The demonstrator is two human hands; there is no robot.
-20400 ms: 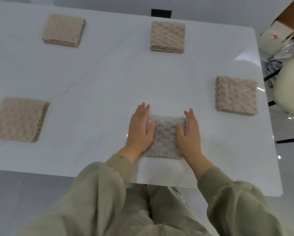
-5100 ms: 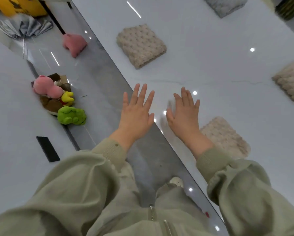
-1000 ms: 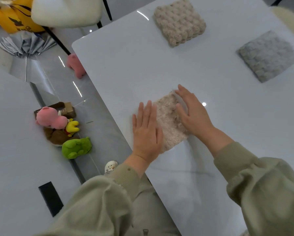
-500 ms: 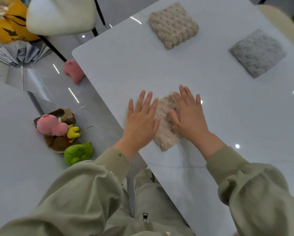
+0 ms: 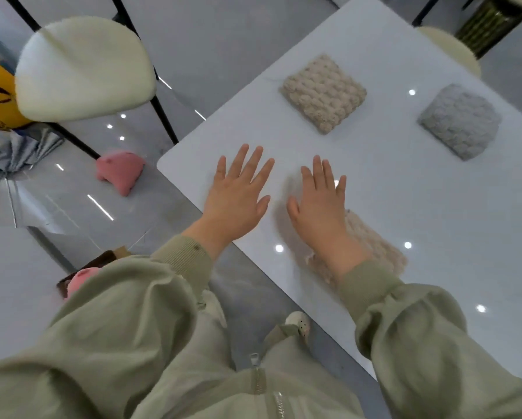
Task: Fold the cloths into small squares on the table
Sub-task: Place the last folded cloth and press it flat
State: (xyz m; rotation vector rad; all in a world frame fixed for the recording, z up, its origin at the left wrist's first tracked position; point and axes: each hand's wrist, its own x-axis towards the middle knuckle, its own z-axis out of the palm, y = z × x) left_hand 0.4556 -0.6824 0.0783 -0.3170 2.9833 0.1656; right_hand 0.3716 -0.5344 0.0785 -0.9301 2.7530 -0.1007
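Nearest, a folded beige cloth [image 5: 380,252] lies by the worktop [image 5: 435,207] edge, partly hidden under the right wrist and olive sleeve [image 5: 374,290]. Just ahead, the right grip [image 5: 320,213] is apart, fingers straight and holding nothing, over bare worktop. Beside it the left grip [image 5: 237,201] is spread the same way, empty, above the worktop's edge. Farther off sit a second beige square [image 5: 323,92] and a grey square [image 5: 460,122], well apart. A pink toy [image 5: 120,172] lies on the floor [image 5: 223,34] to the left.

Bright, even light; glare spots on glossy table [image 5: 404,189]; slight blur.
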